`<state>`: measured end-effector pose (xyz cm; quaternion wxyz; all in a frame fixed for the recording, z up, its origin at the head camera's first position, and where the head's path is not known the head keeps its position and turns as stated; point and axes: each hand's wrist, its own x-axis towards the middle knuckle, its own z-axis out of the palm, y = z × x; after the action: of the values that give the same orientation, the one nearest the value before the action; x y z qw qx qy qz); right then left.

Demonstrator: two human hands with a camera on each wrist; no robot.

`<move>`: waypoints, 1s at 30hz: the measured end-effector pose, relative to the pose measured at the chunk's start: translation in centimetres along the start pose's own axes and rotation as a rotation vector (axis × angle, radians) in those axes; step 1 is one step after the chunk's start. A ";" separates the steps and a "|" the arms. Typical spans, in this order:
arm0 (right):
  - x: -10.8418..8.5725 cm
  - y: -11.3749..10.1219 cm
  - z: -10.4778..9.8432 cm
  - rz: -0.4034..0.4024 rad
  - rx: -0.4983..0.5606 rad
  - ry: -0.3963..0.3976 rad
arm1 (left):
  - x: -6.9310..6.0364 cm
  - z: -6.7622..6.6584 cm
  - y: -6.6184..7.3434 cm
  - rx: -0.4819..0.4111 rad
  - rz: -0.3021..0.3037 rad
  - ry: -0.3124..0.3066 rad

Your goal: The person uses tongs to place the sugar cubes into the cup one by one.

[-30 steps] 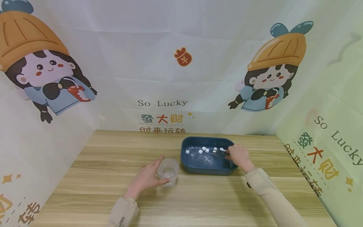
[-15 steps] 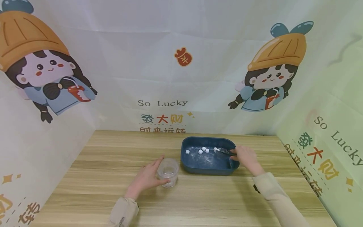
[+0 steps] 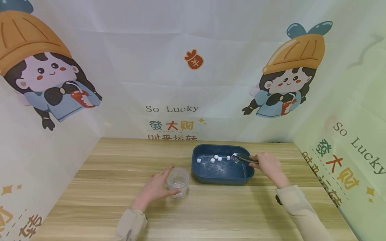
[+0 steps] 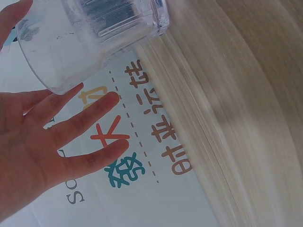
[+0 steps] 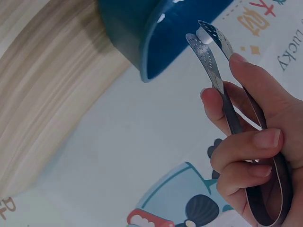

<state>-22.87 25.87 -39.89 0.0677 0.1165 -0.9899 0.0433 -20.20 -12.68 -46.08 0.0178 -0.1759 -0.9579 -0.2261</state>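
Observation:
My left hand [image 3: 155, 187] holds a clear cup [image 3: 178, 183] from its left side, thumb at the front and a finger behind. In the left wrist view, the remaining fingers [image 4: 92, 118] spread out below the cup [image 4: 80, 42]. My right hand [image 3: 267, 165] grips metal tongs [image 3: 246, 159] whose tips reach over the right part of a blue tub [image 3: 223, 180]. Between those perforated tips the right wrist view shows a small white cube [image 5: 203, 36]. Several more white cubes [image 3: 219, 159] lie along the tub's floor.
Everything stands on a wood-grain table [image 3: 114, 174]. Printed cloth [image 3: 169, 67] walls it off at the back and both sides. The tub is to the right of the cup, close to it.
My right hand has drawn right and out of the tub, bringing the tongs with a white cube up from the tub's floor. My left hand and the cup have stayed put.

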 end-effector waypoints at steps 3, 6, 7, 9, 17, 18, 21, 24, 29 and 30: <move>-0.2 -0.2 -0.4 -0.012 0.010 0.022 | 0.0 -0.1 0.0 0.000 -0.006 -0.006; -0.4 -0.4 -0.8 -0.021 0.022 0.037 | 0.0 -0.1 0.0 -0.001 -0.009 -0.010; -0.5 -0.6 -0.9 -0.024 0.025 0.044 | 0.0 -0.1 0.0 -0.002 -0.009 -0.011; -0.7 -0.8 -1.1 -0.039 0.031 0.067 | 0.0 -0.2 0.0 -0.003 -0.008 -0.013; -1.5 -2.8 -2.2 -0.103 0.028 0.133 | -0.1 -0.1 0.0 -0.006 0.000 -0.006; -1.6 -3.0 -2.4 -0.108 0.021 0.133 | -0.1 -0.1 0.0 -0.008 0.001 -0.004; -1.8 -3.8 -2.9 -0.127 0.001 0.142 | -0.1 0.0 -0.1 -0.009 0.000 -0.004; -2.1 -4.3 -3.3 -0.148 -0.013 0.158 | 0.0 -0.1 -0.1 -0.008 -0.004 -0.008; -2.3 -5.0 -3.8 -0.168 -0.017 0.176 | 0.0 -0.1 0.0 -0.011 -0.005 -0.011; -2.3 -5.2 -3.9 -0.172 -0.018 0.179 | 0.0 -0.1 0.0 -0.012 -0.006 -0.012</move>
<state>-18.97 21.78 -36.04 0.1603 0.1958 -0.9667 0.0386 -20.20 -12.73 -45.97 0.0104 -0.1746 -0.9571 -0.2309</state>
